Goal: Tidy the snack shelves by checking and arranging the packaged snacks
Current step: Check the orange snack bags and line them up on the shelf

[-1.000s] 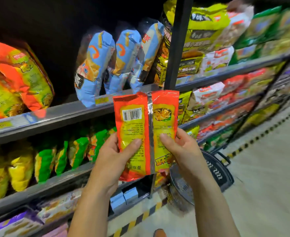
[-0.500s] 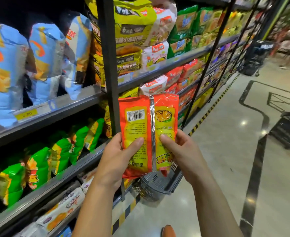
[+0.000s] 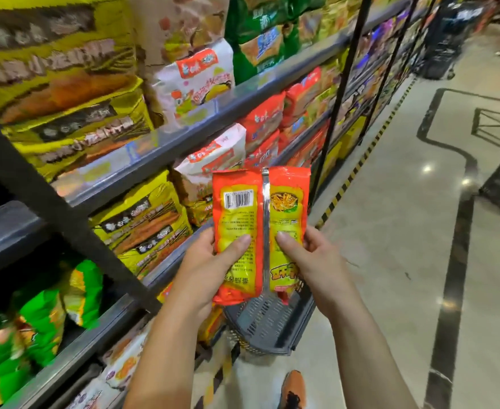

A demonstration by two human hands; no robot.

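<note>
Orange snack packet (image 3: 260, 231) gripped upright by left hand (image 3: 204, 270) and right hand (image 3: 316, 261).

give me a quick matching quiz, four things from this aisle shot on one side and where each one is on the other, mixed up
Things:
1 orange packet
2 grey basket
3 green bags
4 white pack

Places:
a on the low shelf at the left
b on the floor, below the packet
c gripped by the left hand and the right hand
d on the upper shelf

Pairs: 1-c, 2-b, 3-a, 4-d
</note>
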